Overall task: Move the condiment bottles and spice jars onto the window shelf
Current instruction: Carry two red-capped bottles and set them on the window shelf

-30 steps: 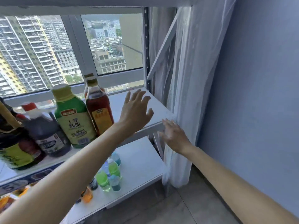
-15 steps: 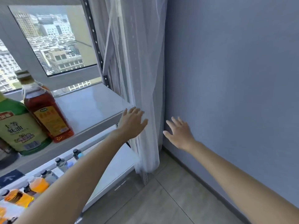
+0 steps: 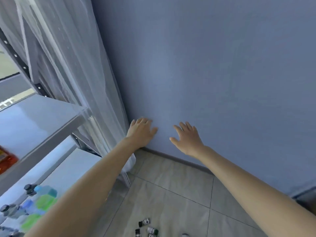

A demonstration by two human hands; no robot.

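Both hands are empty, fingers spread: the left hand (image 3: 141, 132) and right hand (image 3: 187, 138) reach out in front of the blue wall (image 3: 213, 65), the sheer curtain (image 3: 71, 65) just beside the left. Small dark-capped spice jars (image 3: 147, 227) lie on the tiled floor (image 3: 171, 189); a red bottle (image 3: 6, 160) stands at the window shelf's (image 3: 34, 124) front edge.

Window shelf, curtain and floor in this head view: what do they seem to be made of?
Window shelf: looks like painted metal or laminate, pale grey and semi-gloss, since its top reflects window light. Curtain: sheer white fabric, as the rack post shows through its folds. Floor: probably ceramic or stone-look tile, matte grey-beige with thin dark grout lines. None is certain from looks alone.
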